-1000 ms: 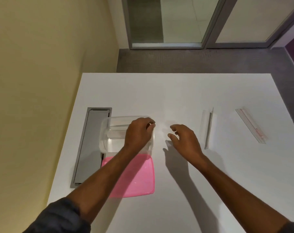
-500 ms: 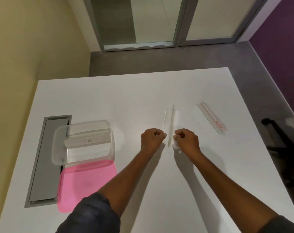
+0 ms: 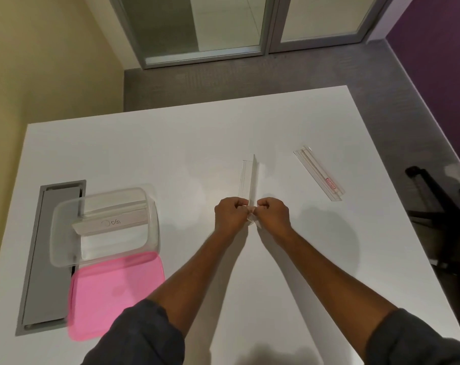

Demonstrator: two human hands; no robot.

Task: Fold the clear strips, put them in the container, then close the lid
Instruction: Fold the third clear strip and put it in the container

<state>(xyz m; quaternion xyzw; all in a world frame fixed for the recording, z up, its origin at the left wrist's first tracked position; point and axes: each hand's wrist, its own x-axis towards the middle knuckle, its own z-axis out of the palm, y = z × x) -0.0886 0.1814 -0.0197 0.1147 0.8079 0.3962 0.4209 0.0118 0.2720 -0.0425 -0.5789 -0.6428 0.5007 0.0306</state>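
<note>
A clear strip (image 3: 250, 180) lies lengthwise on the white table (image 3: 171, 154), one long side bent upward. My left hand (image 3: 230, 216) and my right hand (image 3: 273, 216) pinch its near end from both sides, fingers closed. To the left stands the clear container (image 3: 65, 248) with one folded strip (image 3: 110, 222) inside. Its pink lid (image 3: 113, 291) lies flat on the table just in front of it. A second clear strip with a red label (image 3: 319, 176) lies further right, untouched.
A grey metal cable hatch (image 3: 44, 259) is set into the table under the container's left side. A yellow wall runs along the left. A dark office chair (image 3: 439, 214) stands beyond the table's right edge. Glass doors are at the back.
My left hand left the container and both hands went to the middle strip, closing on its near end. The view swung right, so the container now appears further left.
</note>
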